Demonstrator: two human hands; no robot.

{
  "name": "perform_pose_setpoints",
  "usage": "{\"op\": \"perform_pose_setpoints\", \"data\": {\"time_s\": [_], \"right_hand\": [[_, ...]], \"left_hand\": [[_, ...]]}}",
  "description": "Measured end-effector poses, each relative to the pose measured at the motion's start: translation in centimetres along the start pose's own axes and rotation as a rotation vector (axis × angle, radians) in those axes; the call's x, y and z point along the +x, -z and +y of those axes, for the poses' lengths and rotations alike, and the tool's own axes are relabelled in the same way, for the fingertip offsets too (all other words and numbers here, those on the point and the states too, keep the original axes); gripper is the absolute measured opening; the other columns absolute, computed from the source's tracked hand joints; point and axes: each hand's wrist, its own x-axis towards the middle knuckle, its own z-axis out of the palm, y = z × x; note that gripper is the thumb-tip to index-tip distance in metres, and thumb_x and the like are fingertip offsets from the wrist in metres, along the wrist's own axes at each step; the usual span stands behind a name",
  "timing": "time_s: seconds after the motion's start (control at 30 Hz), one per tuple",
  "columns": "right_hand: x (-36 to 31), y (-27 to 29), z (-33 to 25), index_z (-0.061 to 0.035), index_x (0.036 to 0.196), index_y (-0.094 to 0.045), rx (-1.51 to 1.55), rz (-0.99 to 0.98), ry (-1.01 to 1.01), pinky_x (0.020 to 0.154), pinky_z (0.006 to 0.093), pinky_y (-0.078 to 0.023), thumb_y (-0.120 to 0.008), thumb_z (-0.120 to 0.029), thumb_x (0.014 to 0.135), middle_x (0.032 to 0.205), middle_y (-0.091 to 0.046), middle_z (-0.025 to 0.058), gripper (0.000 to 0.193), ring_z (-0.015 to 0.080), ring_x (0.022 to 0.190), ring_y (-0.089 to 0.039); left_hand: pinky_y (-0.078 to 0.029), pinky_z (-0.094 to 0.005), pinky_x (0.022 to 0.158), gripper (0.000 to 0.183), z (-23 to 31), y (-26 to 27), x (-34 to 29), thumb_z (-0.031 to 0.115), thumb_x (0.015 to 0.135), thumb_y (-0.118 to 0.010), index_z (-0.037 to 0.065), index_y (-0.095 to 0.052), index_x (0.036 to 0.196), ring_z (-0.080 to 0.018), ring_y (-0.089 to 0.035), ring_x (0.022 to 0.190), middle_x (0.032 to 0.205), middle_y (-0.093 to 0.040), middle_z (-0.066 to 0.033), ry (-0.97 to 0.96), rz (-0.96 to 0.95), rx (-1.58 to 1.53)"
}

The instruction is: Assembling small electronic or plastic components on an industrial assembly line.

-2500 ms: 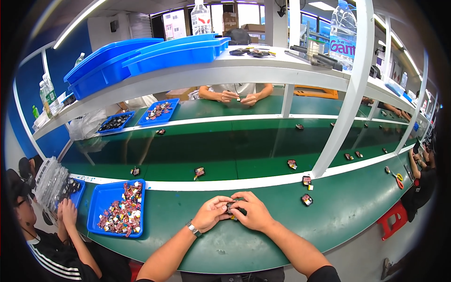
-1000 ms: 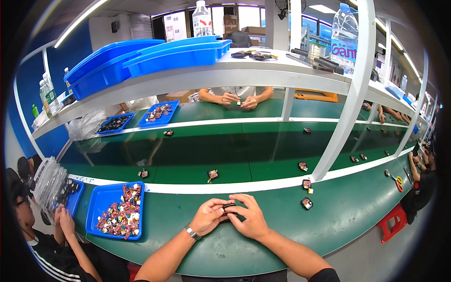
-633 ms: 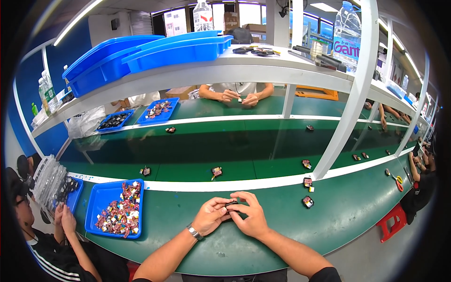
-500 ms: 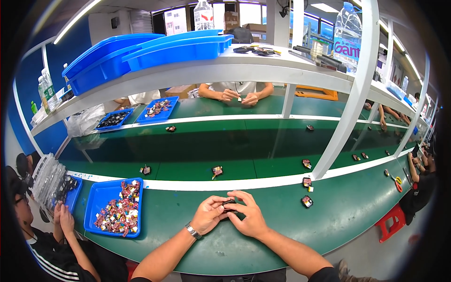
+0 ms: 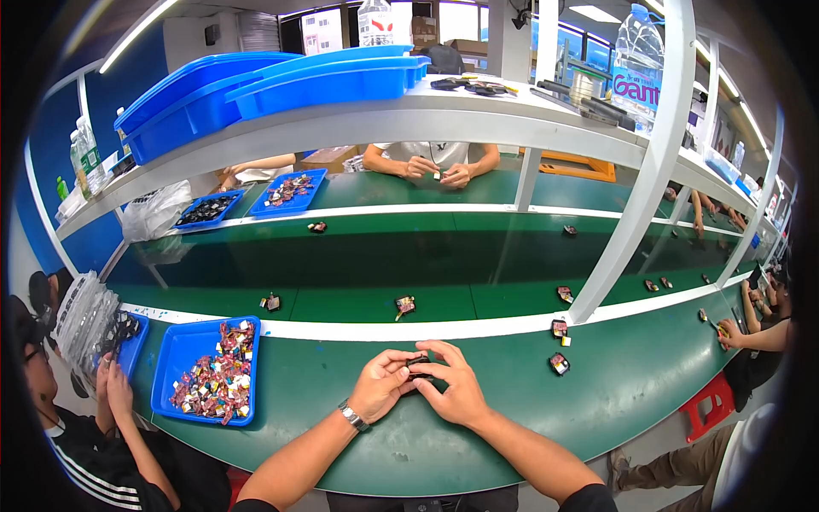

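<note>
Between my two hands, just above the green worktop (image 5: pixel 478 465), is a small black plastic part (image 5: pixel 418 362), mostly hidden by fingers. My left hand (image 5: pixel 380 388), with a metal watch at the wrist, pinches it from the left. Fingers of my right hand (image 5: pixel 450 388) curl over it from the right, thumb underneath. Left of my hands stands a blue tray (image 5: pixel 160 375) piled with small reddish circuit pieces (image 5: pixel 217 375) bearing white and yellow bits. To the right lie two small black assemblies with reddish boards, one (image 5: pixel 559 364) nearer and one (image 5: pixel 559 328) by the white rail.
Beyond the white rail (image 5: pixel 358 329), more small assemblies lie on a green belt (image 5: pixel 341 309). A shelf post (image 5: pixel 627 188) slants up at the right. A co-worker's hands (image 5: pixel 115 384) work at far left beside plastic bags. Another person's hand (image 5: pixel 729 334) is by the scissors at right.
My hands keep hold of the black part, with only slight finger shifts. At the right, another person has come into view and a hand now reaches the scissors. The view has shifted slightly.
</note>
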Motion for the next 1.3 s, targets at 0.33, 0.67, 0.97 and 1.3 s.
{"op": "perform_pose_setpoints", "data": {"time_s": [0.33, 0.67, 0.97, 1.3], "right_hand": [[0.2, -0.2, 0.1, -0.0066, 0.091, -0.069, -0.219, 0.106, 0.1, 0.071, 0.0336, -0.054, -0.073, -0.001, 0.074, 0.099, -0.061, 0.0075, 0.019, 0.0252, 0.09, -0.06], [0.4, -0.2, -0.1, -0.0053, 0.09, -0.068, -0.41, 0.063, 0.177, 0.066, 0.0322, -0.055, -0.073, -0.007, 0.075, 0.094, -0.061, 0.0061, 0.016, 0.0232, 0.085, -0.06], [0.0, -0.4, -0.1, -0.0043, 0.09, -0.067, -0.497, 0.058, 0.178, 0.067, 0.0316, -0.055, -0.072, -0.006, 0.075, 0.093, -0.061, 0.0063, 0.015, 0.0229, 0.086, -0.061], [-0.1, -0.9, 0.0, -0.0051, 0.094, -0.068, -0.487, 0.082, 0.189, 0.066, 0.0327, -0.055, -0.074, -0.005, 0.074, 0.095, -0.062, 0.0066, 0.021, 0.0225, 0.084, -0.062]], "left_hand": [[-0.052, -0.0375, 0.098, 0.029, 0.0, -0.1, 0.1, 0.007, 0.097, -0.056, 0.002, -0.051, 0.125, -0.0188, -0.059, 0.114, 0.125, -0.059, -0.0105, 0.086, 0.04, 0.016], [-0.052, -0.0375, 0.097, 0.029, -0.3, 0.2, 0.2, 0.008, 0.097, -0.056, 0.002, -0.051, 0.125, -0.0184, -0.06, 0.112, 0.124, -0.059, -0.0095, 0.104, 0.061, -0.006], [-0.052, -0.0371, 0.097, 0.027, -0.2, -0.5, 0.1, 0.008, 0.098, -0.054, 0.001, -0.051, 0.124, -0.0187, -0.06, 0.112, 0.123, -0.059, -0.0099, 0.097, 0.096, 0.043], [-0.056, -0.0383, 0.086, 0.022, 0.0, -1.3, 0.0, 0.002, 0.095, -0.055, 0.001, -0.055, 0.117, -0.0168, -0.064, 0.099, 0.109, -0.065, -0.0083, 0.047, 0.202, 0.148]]}}
